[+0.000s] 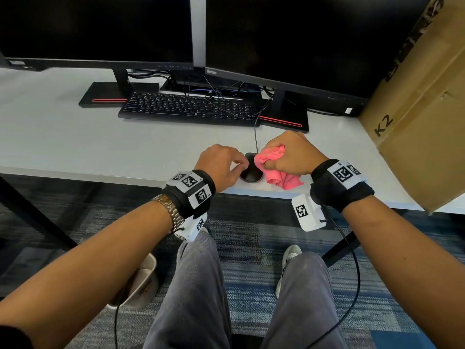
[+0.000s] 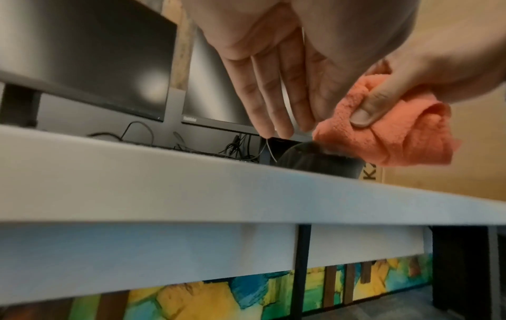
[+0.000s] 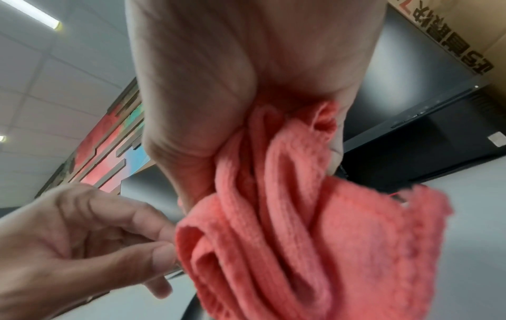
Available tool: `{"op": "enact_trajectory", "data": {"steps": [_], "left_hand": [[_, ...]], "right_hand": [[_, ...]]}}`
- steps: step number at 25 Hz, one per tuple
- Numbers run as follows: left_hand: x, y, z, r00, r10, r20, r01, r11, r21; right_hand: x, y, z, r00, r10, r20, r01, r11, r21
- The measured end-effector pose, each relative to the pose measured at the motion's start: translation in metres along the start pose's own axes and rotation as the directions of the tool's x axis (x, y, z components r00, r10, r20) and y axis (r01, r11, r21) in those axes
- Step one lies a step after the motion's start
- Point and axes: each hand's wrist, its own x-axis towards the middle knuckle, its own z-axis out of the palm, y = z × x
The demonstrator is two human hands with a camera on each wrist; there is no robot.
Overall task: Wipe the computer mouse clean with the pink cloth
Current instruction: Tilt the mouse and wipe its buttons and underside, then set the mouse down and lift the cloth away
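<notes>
A black wired computer mouse (image 1: 251,171) lies on the grey desk (image 1: 125,152) close to its front edge. My right hand (image 1: 284,154) grips a bunched pink cloth (image 1: 279,172) and holds it against the mouse's right side and top. The thumb (image 2: 366,112) presses on the cloth (image 2: 397,138), whose loose end (image 3: 315,227) hangs below the palm. My left hand (image 1: 236,165) sits at the mouse's left side. Its fingers (image 2: 271,104) reach out straight over the mouse (image 2: 306,158), and I cannot tell whether they touch it.
A black keyboard (image 1: 188,107) and two dark monitors (image 1: 100,28) stand behind the mouse, with cables between their stands. A large cardboard box (image 1: 427,109) fills the desk's right end. My legs and a waste bin (image 1: 141,283) are below the desk edge.
</notes>
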Motion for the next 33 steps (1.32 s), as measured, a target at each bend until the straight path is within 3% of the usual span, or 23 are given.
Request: {"op": "enact_trajectory", "data": {"steps": [4, 7, 9, 11, 15, 20, 22, 25, 27, 30, 33], "left_hand": [[0.011, 0.004, -0.007, 0.988, -0.144, -0.048, 0.130, 0.966, -0.222], [0.014, 0.010, -0.008, 0.990, -0.119, -0.074, 0.091, 0.947, -0.309], [0.016, 0.013, -0.008, 0.995, -0.098, -0.025, 0.084, 0.934, -0.346], [0.016, 0.015, -0.009, 0.998, -0.065, 0.022, 0.068, 0.935, -0.348], [0.016, 0.016, -0.013, 1.000, -0.025, 0.001, 0.024, 0.953, -0.301], [0.024, 0.015, -0.035, 0.999, 0.021, -0.033, -0.032, 0.911, -0.411], [0.029, 0.015, -0.041, 0.998, -0.057, -0.035, 0.030, 0.850, -0.526], [0.031, 0.014, -0.047, 0.966, -0.259, 0.016, 0.180, 0.626, -0.759], [0.030, 0.010, -0.055, 0.949, -0.313, 0.038, 0.206, 0.522, -0.827], [0.023, -0.011, -0.078, 0.922, -0.385, 0.043, 0.252, 0.512, -0.821], [0.010, -0.051, -0.108, 0.860, -0.510, -0.009, 0.358, 0.616, -0.702]], "right_hand": [[-0.004, -0.001, -0.006, 1.000, -0.016, -0.021, 0.020, 0.983, 0.181], [-0.008, 0.000, -0.012, 1.000, 0.001, -0.023, 0.005, 0.966, 0.258], [-0.011, 0.000, -0.014, 1.000, 0.007, -0.008, -0.004, 0.938, 0.347], [-0.012, 0.002, -0.016, 1.000, 0.006, -0.003, -0.005, 0.919, 0.395], [-0.013, -0.002, -0.017, 1.000, -0.003, 0.004, 0.001, 0.913, 0.408], [-0.001, -0.015, -0.028, 0.990, 0.038, -0.139, 0.038, 0.862, 0.506], [0.007, -0.025, -0.032, 0.974, 0.076, -0.215, 0.064, 0.814, 0.577], [0.022, -0.042, -0.033, 0.948, 0.108, -0.299, 0.144, 0.693, 0.706], [0.030, -0.049, -0.034, 0.953, 0.117, -0.281, 0.144, 0.641, 0.754], [0.035, -0.044, -0.034, 0.973, 0.095, -0.212, 0.108, 0.625, 0.773], [0.034, -0.030, -0.030, 0.961, 0.112, -0.251, 0.097, 0.716, 0.691]]}}
